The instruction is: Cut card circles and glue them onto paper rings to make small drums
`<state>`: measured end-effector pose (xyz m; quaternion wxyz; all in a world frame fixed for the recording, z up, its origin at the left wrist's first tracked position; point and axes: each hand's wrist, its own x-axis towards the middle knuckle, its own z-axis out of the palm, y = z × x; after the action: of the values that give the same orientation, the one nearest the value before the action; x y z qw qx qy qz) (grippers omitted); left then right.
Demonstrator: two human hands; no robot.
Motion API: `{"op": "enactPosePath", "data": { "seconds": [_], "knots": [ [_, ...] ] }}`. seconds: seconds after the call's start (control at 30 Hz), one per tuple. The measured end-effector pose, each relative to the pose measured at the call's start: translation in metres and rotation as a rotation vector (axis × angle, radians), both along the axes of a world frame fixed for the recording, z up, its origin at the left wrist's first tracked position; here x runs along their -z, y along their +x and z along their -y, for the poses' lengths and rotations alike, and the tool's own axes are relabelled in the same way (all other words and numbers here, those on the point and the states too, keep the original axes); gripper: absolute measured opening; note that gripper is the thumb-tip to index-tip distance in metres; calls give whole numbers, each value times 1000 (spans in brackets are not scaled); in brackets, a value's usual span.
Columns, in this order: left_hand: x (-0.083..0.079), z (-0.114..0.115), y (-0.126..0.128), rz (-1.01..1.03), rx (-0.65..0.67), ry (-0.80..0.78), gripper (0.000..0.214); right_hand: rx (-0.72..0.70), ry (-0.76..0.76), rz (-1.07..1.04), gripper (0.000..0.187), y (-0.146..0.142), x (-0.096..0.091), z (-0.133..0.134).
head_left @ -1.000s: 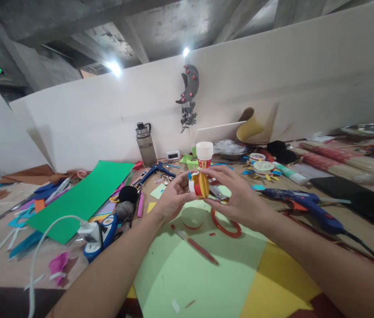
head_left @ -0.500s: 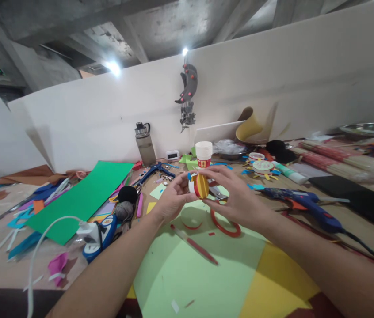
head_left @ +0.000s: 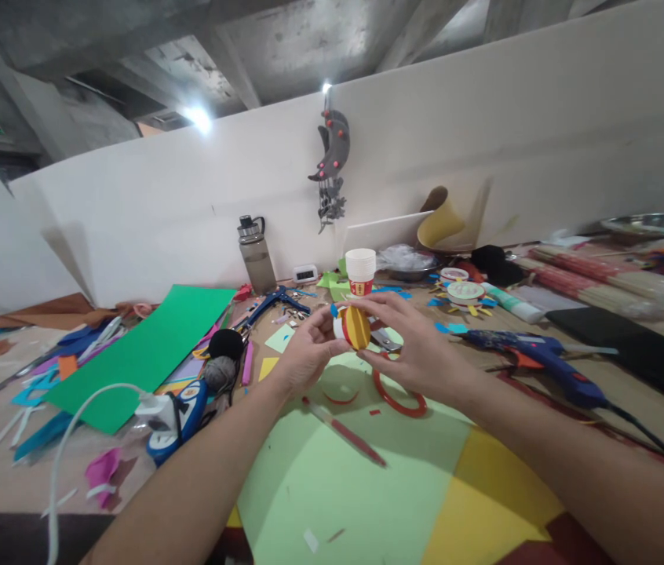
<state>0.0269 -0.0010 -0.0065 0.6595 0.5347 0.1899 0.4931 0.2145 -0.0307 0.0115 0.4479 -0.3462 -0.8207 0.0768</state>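
Observation:
A small round paper craft piece [head_left: 358, 328] with a yellow ribbed face, a red band, a white side and a bit of blue is held up over the pale green sheet [head_left: 332, 486]. My left hand [head_left: 310, 353] grips its white side, thumb in front. Around its right side curve the fingers of my right hand [head_left: 411, 337], fingertips at the top edge and thumb by the lower edge. Below lie a red-and-white pen [head_left: 347, 434], a red ring [head_left: 401, 399] and a thin red curved strip. Scissors [head_left: 387, 340] show partly behind my right hand.
A stack of paper cups [head_left: 361, 271] and a water bottle [head_left: 257, 255] stand at the back. On the right lies a blue glue gun [head_left: 544, 361] with its cord. Green card [head_left: 149, 353], a dark yarn ball [head_left: 227, 345] and a power strip [head_left: 179, 424] are at left.
The craft piece has turned slightly between my hands, with its yellow face showing a little differently. Both hands stay in nearly the same place. The view has shifted very slightly.

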Motion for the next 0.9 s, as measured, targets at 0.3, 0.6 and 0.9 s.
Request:
{"op": "enactPosePath", "data": {
  "seconds": [0.3,0.6,0.9],
  "knots": [
    [-3,-9,-4,246,-37,-395,36,-49,-233,-284,43,10,-3,-8],
    [-8,-8,-5,244,-59,-424,42,-30,-188,-213,39,6,2,-7],
    [0,-1,-3,146,11,-307,34,-29,-10,-28,43,5,-3,-1]
  ]
}}
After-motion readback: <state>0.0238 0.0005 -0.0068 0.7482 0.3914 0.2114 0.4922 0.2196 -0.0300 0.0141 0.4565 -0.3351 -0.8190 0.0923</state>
